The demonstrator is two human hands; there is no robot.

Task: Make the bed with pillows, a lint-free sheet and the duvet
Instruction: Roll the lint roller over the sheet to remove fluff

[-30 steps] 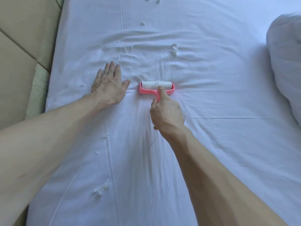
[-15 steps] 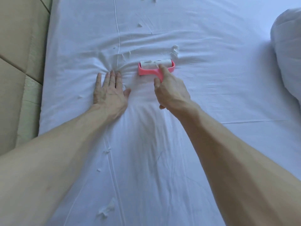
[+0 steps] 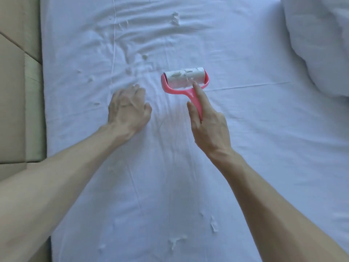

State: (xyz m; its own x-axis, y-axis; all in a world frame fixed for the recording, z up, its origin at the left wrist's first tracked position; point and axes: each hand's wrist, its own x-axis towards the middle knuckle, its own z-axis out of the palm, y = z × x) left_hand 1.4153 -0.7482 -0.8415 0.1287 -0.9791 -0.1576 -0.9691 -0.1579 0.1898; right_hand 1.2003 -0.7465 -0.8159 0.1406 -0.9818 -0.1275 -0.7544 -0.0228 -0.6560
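Starting at the left edge, a beige padded panel (image 3: 17,91) runs alongside the bed, and the white sheet (image 3: 264,157) begins right against it and fills the rest of the view. Small scraps of lint (image 3: 91,78) dot the wrinkled cloth near that side, with more near the top (image 3: 175,18) and toward the bottom (image 3: 176,241). The left hand (image 3: 128,108) lies on the sheet, fingers together and slightly bent, holding nothing; it looks placed there to pin the cloth so it does not bunch or drag. Just beside it, the pink lint roller (image 3: 186,80) has its paper roll turned up toward the camera, already caked with fluff; whether the roll touches the sheet cannot be told. The right hand (image 3: 207,125) is wrapped round its handle, with the forefinger laid straight along the stem up to the frame, a grip that probably steers the roll and adds downward pressure. Farther right, well apart, a white pillow (image 3: 317,44) is heaped at the edge, likely set aside until the sheet is clean.
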